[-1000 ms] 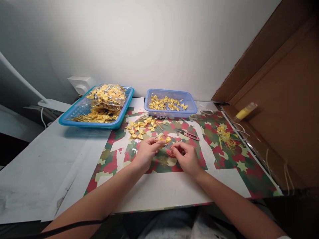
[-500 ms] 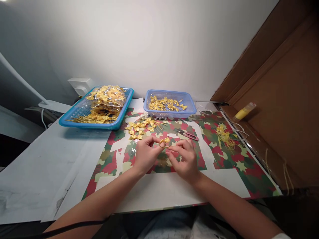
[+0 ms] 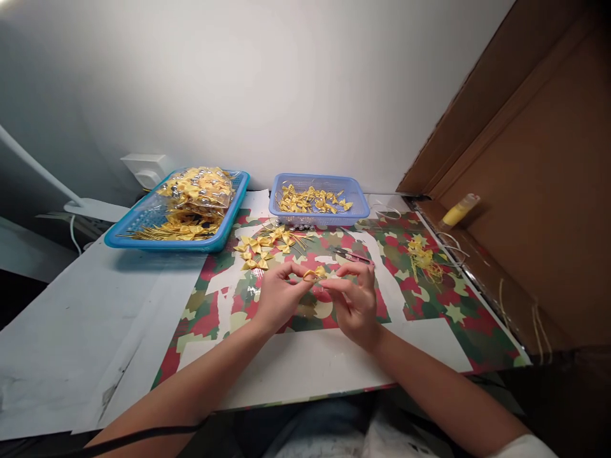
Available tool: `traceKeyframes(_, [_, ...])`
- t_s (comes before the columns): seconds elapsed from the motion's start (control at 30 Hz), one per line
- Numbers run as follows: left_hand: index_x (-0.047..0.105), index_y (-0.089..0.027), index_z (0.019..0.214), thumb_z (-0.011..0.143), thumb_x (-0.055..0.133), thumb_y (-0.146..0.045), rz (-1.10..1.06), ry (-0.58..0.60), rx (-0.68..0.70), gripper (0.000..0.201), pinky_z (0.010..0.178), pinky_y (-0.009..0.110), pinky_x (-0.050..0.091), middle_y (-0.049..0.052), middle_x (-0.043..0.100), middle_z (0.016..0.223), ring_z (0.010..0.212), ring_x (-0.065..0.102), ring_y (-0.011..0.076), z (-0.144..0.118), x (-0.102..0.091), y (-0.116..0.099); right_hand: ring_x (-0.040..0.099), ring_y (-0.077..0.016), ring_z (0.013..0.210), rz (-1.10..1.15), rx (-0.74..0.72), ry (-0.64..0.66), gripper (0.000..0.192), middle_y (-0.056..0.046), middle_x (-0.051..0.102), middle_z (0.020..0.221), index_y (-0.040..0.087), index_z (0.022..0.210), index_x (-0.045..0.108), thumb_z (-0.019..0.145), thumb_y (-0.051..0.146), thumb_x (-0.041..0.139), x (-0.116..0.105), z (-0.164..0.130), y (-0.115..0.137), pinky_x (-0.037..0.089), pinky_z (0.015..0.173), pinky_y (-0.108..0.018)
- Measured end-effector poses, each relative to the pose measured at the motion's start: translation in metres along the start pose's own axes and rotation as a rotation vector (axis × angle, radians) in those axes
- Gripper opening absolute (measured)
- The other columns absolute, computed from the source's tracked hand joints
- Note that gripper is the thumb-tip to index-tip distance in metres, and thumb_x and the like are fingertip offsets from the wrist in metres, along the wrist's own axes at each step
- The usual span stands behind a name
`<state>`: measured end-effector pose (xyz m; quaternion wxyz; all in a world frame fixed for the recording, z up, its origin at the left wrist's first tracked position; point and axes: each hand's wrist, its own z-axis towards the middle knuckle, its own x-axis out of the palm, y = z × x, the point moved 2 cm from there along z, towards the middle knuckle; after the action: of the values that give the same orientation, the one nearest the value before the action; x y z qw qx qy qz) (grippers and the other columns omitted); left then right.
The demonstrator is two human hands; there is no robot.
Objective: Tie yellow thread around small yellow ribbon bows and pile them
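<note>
You are pinching a small yellow satin ribbon bow [image 3: 314,274] between left hand [image 3: 275,299] and right hand [image 3: 352,300], mid-assembly above the desk's centre; next move needs fine fingertip control.

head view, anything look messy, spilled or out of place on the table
Mostly tidy. A tangle of yellow scraps lies loose on the camouflage mat right of the hands, and some bows sit scattered outside the baskets. Nothing looks damaged.

Left tray [image 3: 143,236]: ten o'clock, heaped with bagged bows.
Basket [image 3: 356,210]: twelve o'clock, loose bows inside.
Bow pile [image 3: 262,245]: on mat [image 3: 429,305], before the basket.
Snips [image 3: 353,256]: one o'clock.
Thread scraps [image 3: 422,259]: two o'clock.
Glue bottle [image 3: 458,211]: far right.
</note>
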<state>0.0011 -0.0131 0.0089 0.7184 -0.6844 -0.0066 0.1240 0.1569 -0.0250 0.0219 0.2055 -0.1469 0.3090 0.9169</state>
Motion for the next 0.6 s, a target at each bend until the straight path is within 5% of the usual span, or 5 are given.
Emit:
traceKeyframes(0.13, [0.063,-0.016,0.059,0.063,0.076,-0.031,-0.119,-0.007,-0.105,0.02,0.057,0.023,0.042,0.001,0.064,0.062,0.06,0.056,0.0127,0.01,-0.003,0.007,0.062,-0.0223,0.094,0.327,-0.016,-0.083,0.017,-0.004,0.064,0.092,0.029,0.096,0.055,0.097,0.023,0.039,-0.016,0.009,0.001,0.048,0.083,-0.046])
traceKeyframes(0.27, [0.06,-0.016,0.056,0.058,0.078,-0.034,-0.213,0.009,-0.166,0.026,0.051,0.022,0.041,0.0,0.061,0.057,0.055,0.055,0.0116,0.016,-0.004,0.01,0.049,-0.0123,0.049,0.646,0.003,-0.213,0.012,0.008,0.046,0.058,0.027,0.101,0.05,0.099,0.022,0.039,-0.037,0.023,-0.002,0.051,0.057,-0.033])
traceKeyframes(0.37, [0.059,-0.015,0.055,0.056,0.078,-0.032,-0.209,0.004,-0.172,0.026,0.049,0.021,0.04,-0.001,0.059,0.054,0.052,0.053,0.0102,0.018,-0.004,0.011,0.034,-0.0087,0.044,0.679,0.027,-0.324,0.006,0.008,0.037,0.056,0.025,0.092,0.051,0.097,0.024,0.047,-0.05,0.031,-0.005,0.044,0.048,-0.024])
traceKeyframes(0.6, [0.055,-0.016,0.054,0.059,0.076,-0.029,-0.18,0.081,-0.168,0.025,0.058,0.026,0.046,0.002,0.065,0.06,0.061,0.063,0.0156,0.016,0.004,0.01,0.028,-0.0078,0.046,0.577,0.007,-0.371,0.007,0.008,0.034,0.056,0.024,0.089,0.049,0.095,0.025,0.05,-0.06,0.034,-0.003,0.037,0.047,-0.022])
